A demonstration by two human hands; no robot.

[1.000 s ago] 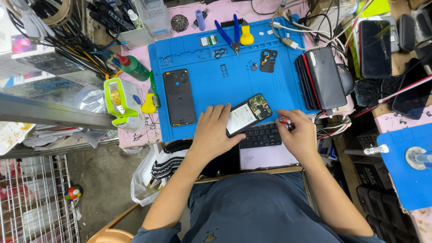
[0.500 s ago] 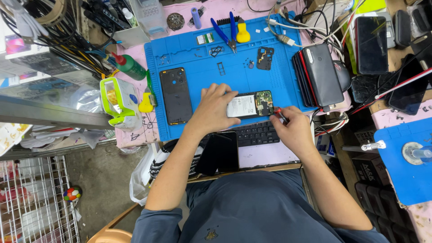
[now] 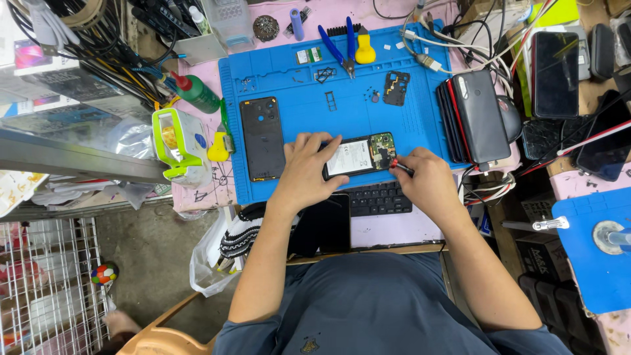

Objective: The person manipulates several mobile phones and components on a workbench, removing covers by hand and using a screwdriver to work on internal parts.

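An opened phone (image 3: 360, 155), with its white battery and green circuit board showing, lies flat near the front edge of the blue work mat (image 3: 296, 89). My left hand (image 3: 307, 169) presses on the phone's left end and holds it in place. My right hand (image 3: 426, 179) grips a thin screwdriver (image 3: 399, 167) with a red band, and its tip rests at the phone's right end by the circuit board. A black back cover (image 3: 262, 138) lies on the mat to the left of my left hand.
Blue-handled pliers (image 3: 342, 45), a yellow tool (image 3: 365, 51) and a small black phone part (image 3: 396, 87) sit at the mat's far side. A stack of phones (image 3: 474, 116) stands at the right edge. A black keyboard (image 3: 378, 198) lies under my wrists. A green bottle (image 3: 197, 94) and a green-framed box (image 3: 179, 146) stand to the left.
The phone went from tilted up in my left hand to lying flat on the mat. My right hand brought the screwdriver tip onto its right end.
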